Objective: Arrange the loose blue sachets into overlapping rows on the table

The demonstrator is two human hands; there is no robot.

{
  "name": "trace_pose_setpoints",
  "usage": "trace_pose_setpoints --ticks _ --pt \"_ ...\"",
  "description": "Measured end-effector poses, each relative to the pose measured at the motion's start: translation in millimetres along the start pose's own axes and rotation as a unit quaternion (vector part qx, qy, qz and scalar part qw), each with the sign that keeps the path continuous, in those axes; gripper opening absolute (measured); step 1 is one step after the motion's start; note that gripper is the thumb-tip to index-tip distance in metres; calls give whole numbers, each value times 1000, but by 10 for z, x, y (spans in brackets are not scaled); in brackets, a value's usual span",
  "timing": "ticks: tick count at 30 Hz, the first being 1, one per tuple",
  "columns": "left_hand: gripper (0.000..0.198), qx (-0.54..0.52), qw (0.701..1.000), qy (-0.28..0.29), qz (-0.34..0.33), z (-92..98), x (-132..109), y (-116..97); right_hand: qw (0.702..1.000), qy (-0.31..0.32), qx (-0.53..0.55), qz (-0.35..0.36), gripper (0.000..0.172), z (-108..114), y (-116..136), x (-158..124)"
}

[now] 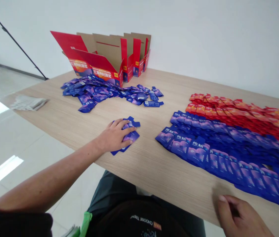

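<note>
My left hand [116,136] lies palm down over several blue pouches [131,135] near the table's front edge. Its fingers are apart and rest on top of the pouches, which overlap in a small fan partly hidden under the palm. At the lower right, my right hand [240,215] is loosely curled at the table edge, thumb towards the fingers, and I see nothing in it. Just beyond it runs a long row of overlapping blue pouches [198,153], printed sides up. A loose heap of blue pouches [100,90] spreads out beyond my left hand.
Open red cardboard boxes [104,67] stand by the wall at the back left. Rows of red pouches [238,112] lie behind the blue rows on the right. Pale folded cloth or gloves [29,102] rest at the left table edge. A thin black pole [18,46] leans beyond.
</note>
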State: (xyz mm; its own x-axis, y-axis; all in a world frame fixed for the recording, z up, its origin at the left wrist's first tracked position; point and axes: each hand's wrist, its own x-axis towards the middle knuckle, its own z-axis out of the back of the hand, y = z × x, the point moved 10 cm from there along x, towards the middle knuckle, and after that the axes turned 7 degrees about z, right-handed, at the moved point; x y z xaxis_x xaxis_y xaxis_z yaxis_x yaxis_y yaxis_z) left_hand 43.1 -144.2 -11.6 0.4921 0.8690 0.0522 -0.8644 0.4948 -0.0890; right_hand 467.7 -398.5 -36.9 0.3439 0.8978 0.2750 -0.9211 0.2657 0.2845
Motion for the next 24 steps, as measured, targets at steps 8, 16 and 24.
trace_pose_setpoints --ticks 8,16,24 --pt "64 -4 995 31 100 125 237 337 1000 -23 -3 12 46 19 98 10" --pt "61 -11 987 24 157 356 436 467 998 -50 -9 31 48 53 211 -31" --pt "19 -239 926 -82 282 602 21 618 997 -54 20 43 49 118 203 0"
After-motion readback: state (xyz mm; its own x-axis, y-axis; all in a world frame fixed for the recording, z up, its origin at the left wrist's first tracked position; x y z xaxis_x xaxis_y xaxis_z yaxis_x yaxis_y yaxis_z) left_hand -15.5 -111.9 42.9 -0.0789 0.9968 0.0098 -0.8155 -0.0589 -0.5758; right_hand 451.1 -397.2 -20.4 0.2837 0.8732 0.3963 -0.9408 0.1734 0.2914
